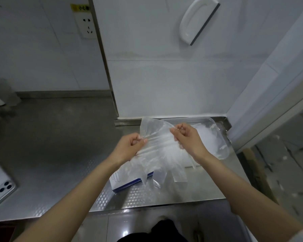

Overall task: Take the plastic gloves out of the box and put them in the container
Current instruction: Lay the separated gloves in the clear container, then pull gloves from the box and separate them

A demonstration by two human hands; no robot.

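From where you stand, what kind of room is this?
Probably a commercial kitchen or food-prep room. An embossed stainless-steel counter runs along white tiled walls, and thin disposable plastic gloves are being handled next to a clear container.

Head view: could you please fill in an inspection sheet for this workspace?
Surface: steel counter, patterned towards the front edge.
Job's things: plastic gloves held above the box; clear container behind, by the wall, whitish plastic inside.
Clutter: phone face down at left; blurred object far left.
Hands: left hand and right hand both pinch the gloves, fingers curled.
Cables: nothing seen.
Surroundings: tiled wall, wall socket, squeegee.
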